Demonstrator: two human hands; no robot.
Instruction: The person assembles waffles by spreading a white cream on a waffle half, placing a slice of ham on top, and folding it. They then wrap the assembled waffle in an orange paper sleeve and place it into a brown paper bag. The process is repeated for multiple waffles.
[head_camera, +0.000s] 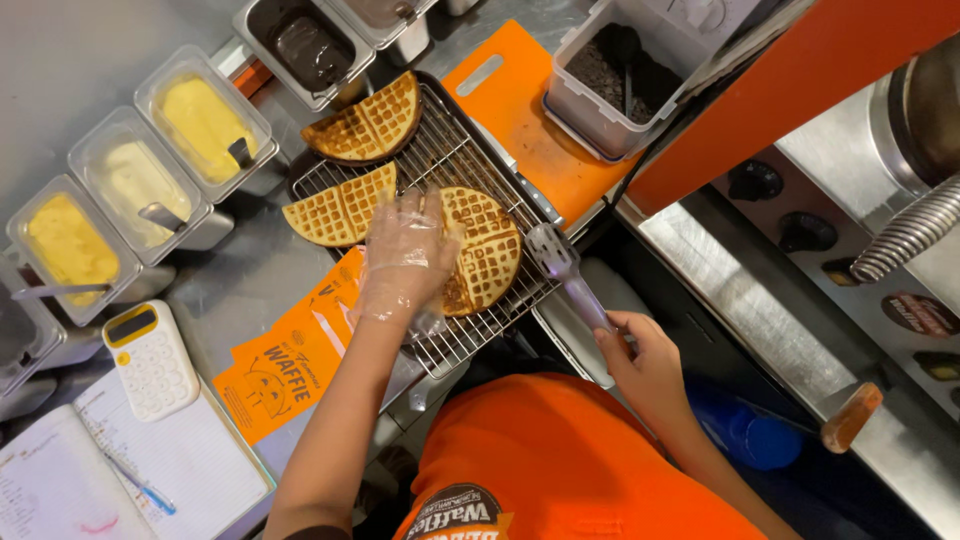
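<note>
My left hand (403, 255), in a clear plastic glove, rests on a golden waffle (485, 255) lying on a wire cooling rack (450, 150). The fingers lie on the waffle's left part; whether they grip it I cannot tell. Two other folded waffles sit on the rack, one at its left edge (340, 208) and one at the far end (365, 125). My right hand (640, 355) is shut on the handle of metal tongs (560, 265), whose tips hover by the rack's right edge.
Clear tubs of yellow and cream fillings (200, 120) line the left, dark sauce tubs (305, 45) at the back. An orange cutting board (530, 120) carries a tub of dark crumbs (610, 70). Orange paper sleeves (290, 365), a calculator (150, 360) and a notebook (130, 470) lie near me.
</note>
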